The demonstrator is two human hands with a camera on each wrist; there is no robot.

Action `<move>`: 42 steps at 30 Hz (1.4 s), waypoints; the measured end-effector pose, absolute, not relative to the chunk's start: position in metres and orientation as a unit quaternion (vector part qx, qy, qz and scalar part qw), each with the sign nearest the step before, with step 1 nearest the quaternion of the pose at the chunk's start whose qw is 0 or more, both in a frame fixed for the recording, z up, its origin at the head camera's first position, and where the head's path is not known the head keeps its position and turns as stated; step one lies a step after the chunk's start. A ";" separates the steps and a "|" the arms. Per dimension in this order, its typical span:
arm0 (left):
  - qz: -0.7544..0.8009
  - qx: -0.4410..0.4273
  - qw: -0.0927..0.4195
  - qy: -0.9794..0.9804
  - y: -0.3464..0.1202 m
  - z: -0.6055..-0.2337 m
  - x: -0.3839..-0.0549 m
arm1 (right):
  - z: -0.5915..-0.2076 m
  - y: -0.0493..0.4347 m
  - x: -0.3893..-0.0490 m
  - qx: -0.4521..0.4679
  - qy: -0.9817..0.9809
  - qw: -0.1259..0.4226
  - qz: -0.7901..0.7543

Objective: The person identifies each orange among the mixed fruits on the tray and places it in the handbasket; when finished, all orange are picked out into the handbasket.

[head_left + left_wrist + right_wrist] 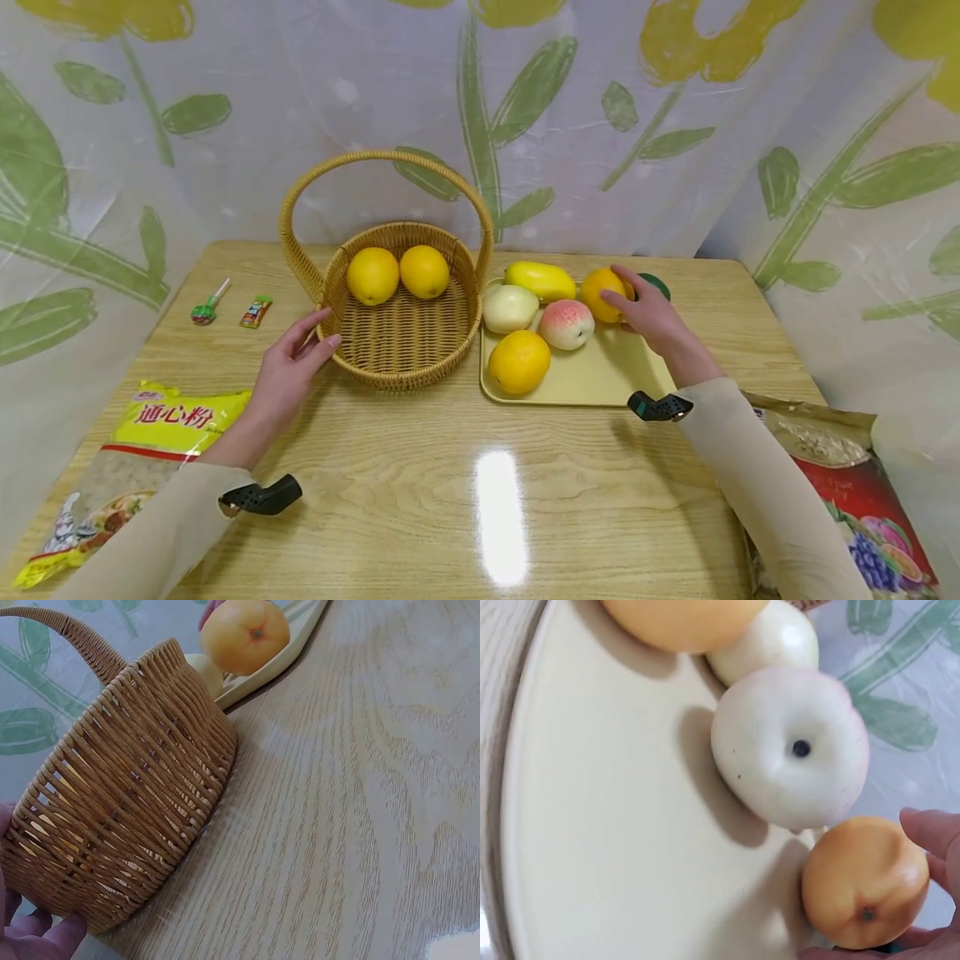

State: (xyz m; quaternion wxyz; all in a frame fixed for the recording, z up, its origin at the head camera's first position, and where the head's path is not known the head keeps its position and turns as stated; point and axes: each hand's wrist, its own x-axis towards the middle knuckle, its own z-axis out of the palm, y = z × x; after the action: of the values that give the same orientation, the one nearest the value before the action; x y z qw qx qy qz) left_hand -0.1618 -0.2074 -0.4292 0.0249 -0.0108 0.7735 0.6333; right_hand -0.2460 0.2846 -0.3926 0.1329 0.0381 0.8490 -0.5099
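My right hand (654,317) grips an orange (598,293) at the tray's back, thumb and fingers on its sides; the right wrist view shows this orange (866,885) with its stem end facing the camera. My left hand (288,362) holds the left rim of a wicker basket (401,382) with a tall handle. Its fingers (45,937) lie against the woven wall in the left wrist view. Two oranges (372,276) sit at the back inside the basket. On the cream tray (592,387) lie a peach (567,324), a pale round fruit (511,308), another orange (519,362) and a long yellow fruit (542,281).
Something dark green (655,285) shows behind my right hand. A lollipop (204,312) and a small wrapped candy (257,312) lie left of the basket. A yellow food bag (150,450) is by my left forearm, a red fruit-printed bag (855,492) by my right. A flowered curtain (555,167) hangs behind.
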 end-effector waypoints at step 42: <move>0.636 -0.008 0.020 0.772 -0.208 -0.431 -0.162 | -0.403 0.298 -0.246 -0.057 0.881 0.125 -0.452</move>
State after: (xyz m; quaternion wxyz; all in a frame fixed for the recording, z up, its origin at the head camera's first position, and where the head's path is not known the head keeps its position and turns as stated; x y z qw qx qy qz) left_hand -0.1625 -0.2077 -0.4309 0.0199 -0.0083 0.7716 0.6358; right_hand -0.2461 0.2976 -0.4031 0.1251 -0.0568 0.8812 -0.4524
